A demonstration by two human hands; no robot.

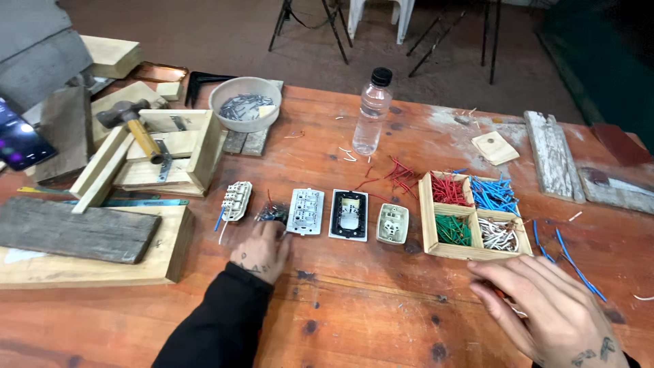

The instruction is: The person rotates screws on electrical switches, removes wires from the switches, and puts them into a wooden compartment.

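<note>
Two hands (pixel 545 303) on table, five switch parts (pixel 305 211), four wire compartments (pixel 475 216)

Workshop: hammer (pixel 131 120), wood offcuts (pixel 82 232), sorted wires (boxed) (pixel 474 212).

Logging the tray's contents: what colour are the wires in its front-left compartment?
Green wires, in the wooden tray; the head view shows them.

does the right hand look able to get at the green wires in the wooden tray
Probably yes: the right hand lies on the table just in front of the tray, whose top is open, and nothing stands between it and the green wires.
</note>
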